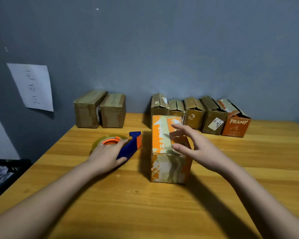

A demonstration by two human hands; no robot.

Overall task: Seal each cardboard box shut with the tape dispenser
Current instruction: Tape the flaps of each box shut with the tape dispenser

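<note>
An orange and white cardboard box (167, 150) stands on the wooden table (145, 204) in front of me, its top covered with tape. My right hand (195, 147) hovers at the box's right top edge with fingers spread and straight, holding nothing. The tape dispenser (126, 144), blue with an orange hub and a clear tape roll, lies flat on the table left of the box. My left hand (107, 156) lies on its handle with the thumb along the near side; the fingers look laid over it rather than curled.
Two taped brown boxes (100, 109) stand at the back left against the grey wall. Several boxes with loose flaps (197, 112) line the back right, the last an orange one marked PRAMY (236, 125). A paper sheet (33, 87) hangs on the wall.
</note>
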